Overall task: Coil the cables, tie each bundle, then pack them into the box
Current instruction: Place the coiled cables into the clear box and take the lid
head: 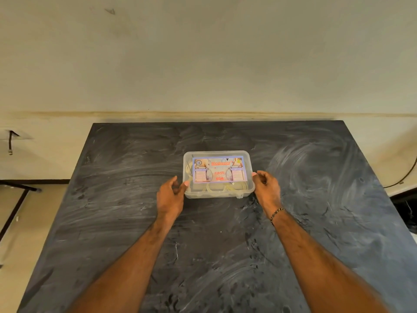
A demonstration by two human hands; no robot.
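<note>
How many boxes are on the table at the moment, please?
1: a clear lidded box mid-table, between the left hand and right hand; pale coiled cables inside.

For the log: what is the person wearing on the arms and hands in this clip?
Both forearms are bare, with no sleeves in view and no gloves. The left hand shows no jewellery that I can see. By the right hand, the wrist carries a thin braided bracelet, dark with lighter flecks. No watch or rings are visible.

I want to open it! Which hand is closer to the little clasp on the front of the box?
Right. The right hand is just right of the clasp; the left hand is at the box's far left end.
</note>
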